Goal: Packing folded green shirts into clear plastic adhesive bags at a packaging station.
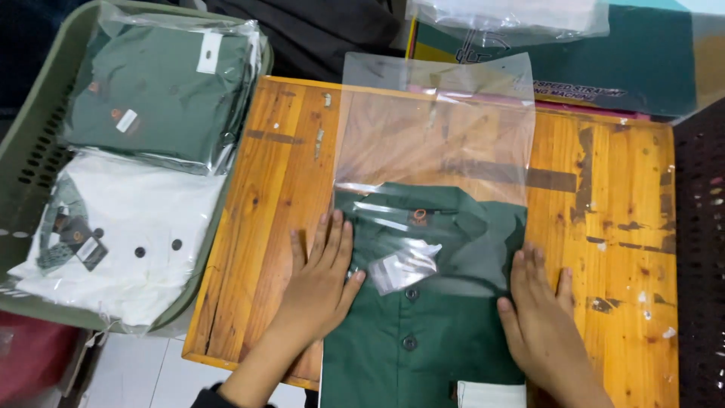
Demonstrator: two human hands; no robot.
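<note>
Pressing flat, fingers spread, gripping nothing: left hand [321, 276] and right hand [538, 321], flanking folded green shirt [423, 332] lying half inside clear plastic bag [434, 128] on wooden table [604, 227].

green shirts [423, 332]: 2 | white shirts [128, 249]: 1 | baskets [30, 151]: 1 | hands [321, 276]: 2

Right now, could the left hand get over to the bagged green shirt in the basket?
Probably yes. The left hand lies flat at the folded green shirt's left edge on the wooden table, and the bagged green shirt sits uncovered atop the basket, with only bare tabletop between.
</note>
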